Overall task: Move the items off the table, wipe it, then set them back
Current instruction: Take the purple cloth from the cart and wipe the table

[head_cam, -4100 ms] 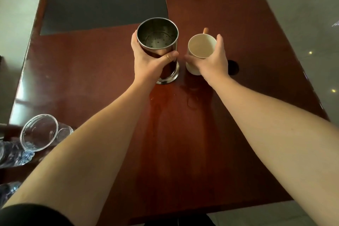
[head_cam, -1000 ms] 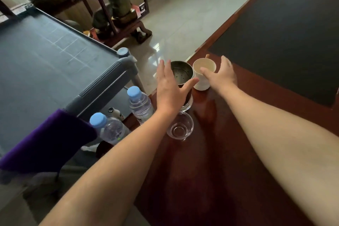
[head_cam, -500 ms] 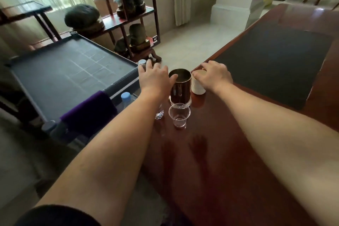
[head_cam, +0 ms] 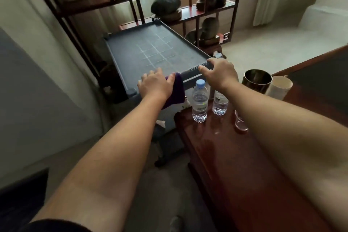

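Observation:
My left hand (head_cam: 155,85) lies on a purple cloth (head_cam: 177,91) draped over the near edge of a dark grey cart tray (head_cam: 131,52), thumb against the cloth. My right hand (head_cam: 221,72) hovers with loose fingers over the tray's near right corner, holding nothing. On the red-brown table (head_cam: 226,156) stand two water bottles (head_cam: 200,100) (head_cam: 220,103), a clear glass (head_cam: 240,121) partly hidden by my right forearm, a steel canister (head_cam: 257,81) and a white cup (head_cam: 279,87).
The cart stands just left of the table's corner. Behind it a dark wooden shelf (head_cam: 207,11) carries several stones. A black mat (head_cam: 320,84) covers the table's far right. Pale floor lies below and beyond.
Both hands have left the canister and cup and swung left to the cart. My left hand now rests on the purple cloth; the view has turned left.

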